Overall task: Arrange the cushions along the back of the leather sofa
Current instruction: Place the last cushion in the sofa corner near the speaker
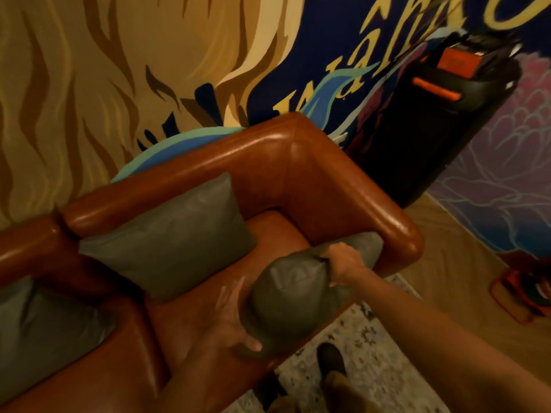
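Held cushion (298, 296) sat at the sofa (268, 162) seat's front edge, by the armrest. Right hand (343, 263) grip pinched its top corner shut; left hand (232, 320) cupped the lower end, fingers probably loose. Looked soft, light, slick; best taken at the corners.

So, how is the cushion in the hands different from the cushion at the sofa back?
The held cushion sits near the seat's front edge by the armrest; the back cushion leans against the backrest. The held cushion is gripped by the left hand and right hand and looks creased; the back cushion is untouched and smoother. Both are dark grey and look leathery.
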The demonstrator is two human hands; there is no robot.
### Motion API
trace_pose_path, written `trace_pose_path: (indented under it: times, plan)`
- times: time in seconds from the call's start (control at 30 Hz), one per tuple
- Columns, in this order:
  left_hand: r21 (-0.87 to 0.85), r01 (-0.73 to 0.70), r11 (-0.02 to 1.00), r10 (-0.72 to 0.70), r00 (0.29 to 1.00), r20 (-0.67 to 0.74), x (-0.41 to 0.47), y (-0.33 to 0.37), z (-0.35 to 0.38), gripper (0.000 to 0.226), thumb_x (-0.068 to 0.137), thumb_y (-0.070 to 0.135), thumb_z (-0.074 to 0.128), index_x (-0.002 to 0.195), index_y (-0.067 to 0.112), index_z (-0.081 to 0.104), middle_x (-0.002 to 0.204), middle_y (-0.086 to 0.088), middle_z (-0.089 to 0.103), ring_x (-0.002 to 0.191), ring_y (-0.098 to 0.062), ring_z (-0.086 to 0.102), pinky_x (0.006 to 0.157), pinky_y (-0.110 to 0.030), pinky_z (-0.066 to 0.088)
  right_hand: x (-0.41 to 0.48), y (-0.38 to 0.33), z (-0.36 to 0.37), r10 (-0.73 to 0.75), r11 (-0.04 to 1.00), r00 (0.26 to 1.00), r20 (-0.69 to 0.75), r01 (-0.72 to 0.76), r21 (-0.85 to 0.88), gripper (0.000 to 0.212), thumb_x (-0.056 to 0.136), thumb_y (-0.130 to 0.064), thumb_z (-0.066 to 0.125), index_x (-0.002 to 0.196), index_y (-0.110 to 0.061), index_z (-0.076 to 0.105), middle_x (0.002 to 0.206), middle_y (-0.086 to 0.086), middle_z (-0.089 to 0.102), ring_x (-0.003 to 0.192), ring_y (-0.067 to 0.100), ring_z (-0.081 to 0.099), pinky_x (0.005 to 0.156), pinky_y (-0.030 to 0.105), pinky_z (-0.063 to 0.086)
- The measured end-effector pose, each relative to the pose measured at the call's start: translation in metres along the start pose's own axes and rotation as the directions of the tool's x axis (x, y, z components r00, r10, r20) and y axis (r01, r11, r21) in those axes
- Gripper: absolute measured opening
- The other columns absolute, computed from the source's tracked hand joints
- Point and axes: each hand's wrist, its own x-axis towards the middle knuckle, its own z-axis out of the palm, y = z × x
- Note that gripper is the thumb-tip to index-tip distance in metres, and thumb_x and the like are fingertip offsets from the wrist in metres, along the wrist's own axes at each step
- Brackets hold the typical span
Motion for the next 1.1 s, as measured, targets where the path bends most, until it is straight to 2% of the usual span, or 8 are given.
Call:
trace_pose_path:
  times: [0.13, 0.23, 0.37, 0.53, 0.63, 0.7, 0.93, 1.1]
  plan:
    - [0.162, -0.013, 0.987, 0.011, 1.000, 0.011, 0.043, 0.061, 0.042, 0.146, 0.041, 0.066, 0.085, 0.159, 0.038, 0.003, 0.165, 0.012, 0.014, 0.157, -0.021, 0.004, 0.126, -0.048, 0.011, -0.026, 0.057, -0.011, 0.099, 0.995, 0.989, 0.111, -0.099, -0.002, 0.079, 0.076, -0.027, 0.094, 0.148, -0.023, 0.061, 0.140, 0.009, 0.066, 0.134, 0.030, 0.060, 0.108, 0.039, 0.051]
    - [0.138, 0.062, 0.988, -0.053, 0.996, -0.067, 0.060, 0.086, 0.068, 0.112, 0.059, 0.045, 0.086, 0.152, 0.028, 0.026, 0.155, 0.001, 0.042, 0.144, -0.024, 0.039, 0.120, -0.041, 0.030, -0.054, 0.082, -0.044, 0.019, 0.996, 0.946, 0.323, -0.045, 0.073, 0.124, 0.068, -0.044, 0.099, 0.168, -0.033, 0.026, 0.167, 0.000, 0.040, 0.153, 0.027, 0.038, 0.123, 0.040, 0.036]
    - [0.209, 0.164, 0.964, -0.150, 0.986, -0.079, 0.072, 0.093, 0.072, 0.075, 0.086, 0.036, 0.072, 0.151, 0.017, 0.041, 0.150, -0.009, 0.051, 0.137, -0.028, 0.050, 0.112, -0.034, 0.038, -0.086, 0.069, -0.100, -0.167, 0.949, 0.975, 0.149, 0.118, 0.294, 0.144, 0.058, -0.050, 0.102, 0.169, -0.046, 0.009, 0.176, -0.008, 0.016, 0.163, 0.025, 0.014, 0.129, 0.045, 0.023]
    - [0.429, 0.224, 0.875, -0.207, 0.974, -0.088, 0.094, 0.129, 0.027, 0.046, 0.088, 0.035, 0.070, 0.131, 0.020, 0.064, 0.136, -0.008, 0.065, 0.126, -0.029, 0.060, 0.101, -0.032, 0.047, -0.075, -0.014, -0.088, -0.262, 0.891, 0.956, 0.133, 0.293, -0.347, 0.136, 0.070, -0.065, 0.088, 0.171, -0.013, 0.013, 0.173, 0.015, 0.024, 0.160, 0.041, 0.018, 0.129, 0.064, 0.005]
    - [0.565, 0.172, 0.807, -0.173, 0.983, -0.051, 0.089, 0.172, -0.016, 0.047, 0.088, 0.032, 0.071, 0.134, 0.028, 0.062, 0.138, -0.006, 0.064, 0.128, -0.030, 0.058, 0.102, -0.034, 0.048, -0.081, -0.030, -0.096, -0.190, 0.860, 0.979, 0.076, 0.204, -0.468, 0.088, 0.098, -0.050, 0.069, 0.165, -0.005, 0.032, 0.164, 0.018, 0.039, 0.153, 0.046, 0.030, 0.127, 0.068, 0.009]
    - [0.600, 0.054, 0.799, -0.047, 0.999, -0.026, 0.083, 0.189, -0.039, 0.048, 0.083, 0.031, 0.077, 0.129, 0.034, 0.064, 0.130, -0.006, 0.068, 0.123, -0.032, 0.061, 0.097, -0.036, 0.049, -0.083, -0.020, -0.108, -0.159, 0.856, 0.986, 0.059, 0.167, -0.488, 0.084, 0.101, -0.049, 0.065, 0.164, -0.006, 0.032, 0.167, 0.020, 0.035, 0.154, 0.047, 0.030, 0.126, 0.068, 0.016]
    - [0.768, -0.190, 0.612, 0.124, 0.982, 0.144, 0.123, 0.253, -0.025, 0.036, 0.084, 0.033, 0.067, 0.119, 0.029, 0.064, 0.120, -0.001, 0.070, 0.116, -0.028, 0.063, 0.089, -0.036, 0.049, -0.033, 0.045, -0.070, -0.085, 0.996, 0.975, 0.207, 0.077, 0.048, 0.143, 0.064, -0.050, 0.100, 0.168, -0.006, 0.012, 0.162, 0.012, 0.044, 0.144, 0.037, 0.050, 0.115, 0.052, 0.045]
    - [0.865, -0.339, 0.370, 0.203, 0.938, 0.280, 0.152, 0.293, 0.021, 0.029, 0.100, 0.025, 0.046, 0.122, 0.022, 0.064, 0.124, -0.009, 0.067, 0.118, -0.034, 0.062, 0.091, -0.038, 0.047, -0.020, 0.095, -0.003, -0.010, 0.959, 0.996, 0.084, -0.015, 0.283, 0.136, 0.073, -0.055, 0.091, 0.169, -0.009, 0.007, 0.163, 0.016, 0.034, 0.146, 0.039, 0.042, 0.118, 0.048, 0.038]
